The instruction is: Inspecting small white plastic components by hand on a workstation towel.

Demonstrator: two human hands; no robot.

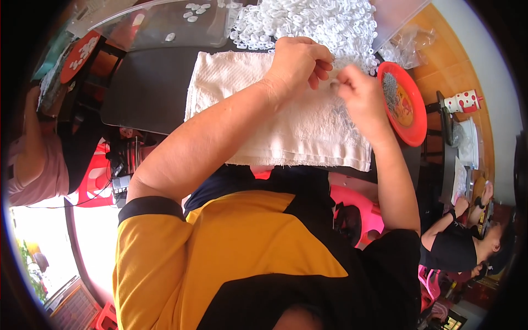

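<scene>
Both my hands are over a white towel (242,137) spread on the dark table. My left hand (297,59) is curled at the towel's far edge, its fingers bent inward; whatever they hold is hidden. Just to its right, my right hand (360,96) is closed in a pinch, slightly blurred by motion, with any small thing in its fingertips too small to name. Beyond them lies a big heap of small white plastic pieces (313,22), oval with holes. Right of my right hand, a red plate (413,110) carries a pile of tiny grey metal parts (390,91).
A clear plastic tray (159,33) at the far left holds several loose white pieces. Crumpled clear plastic bags (407,47) lie behind the red plate. People sit at other tables: one in a pink top (41,165) at left, another in black (454,247) at right.
</scene>
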